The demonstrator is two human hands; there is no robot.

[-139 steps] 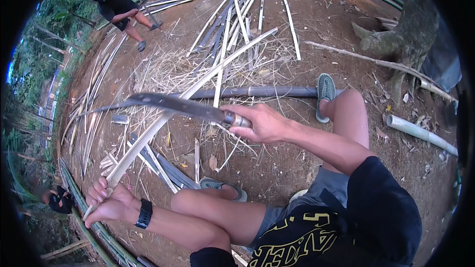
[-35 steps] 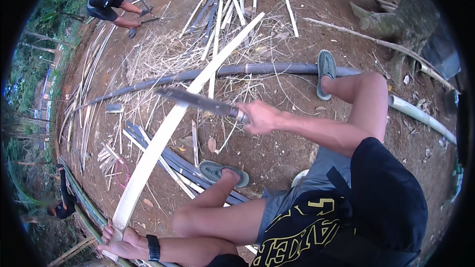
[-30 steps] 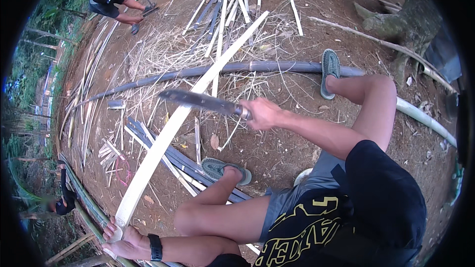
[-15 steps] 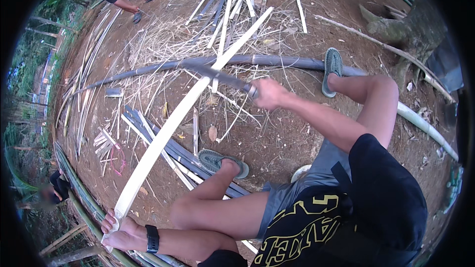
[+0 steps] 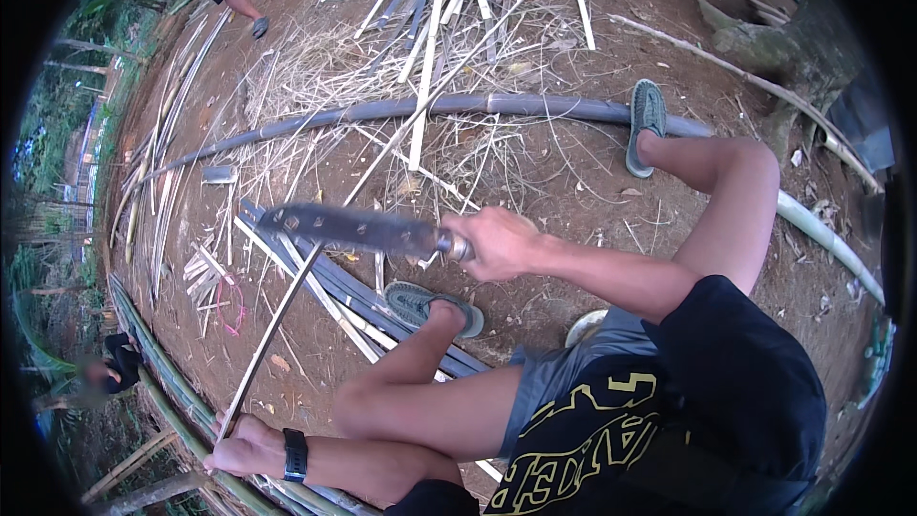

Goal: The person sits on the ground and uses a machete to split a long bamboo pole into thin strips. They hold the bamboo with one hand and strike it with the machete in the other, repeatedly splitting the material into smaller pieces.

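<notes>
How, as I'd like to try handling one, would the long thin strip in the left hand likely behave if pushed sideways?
The strip would probably flex and spring back, being thin for its length. It looks fairly light, since the left hand alone grips it, near one end. Its far end may swing readily, being well away from that grip.

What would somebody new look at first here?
Probably the big knife in the right hand, its blade pointing left near the picture's middle. Next, the long thin strip held by the left hand at lower left. Beyond them, a dark pole lies across the ground.
</notes>
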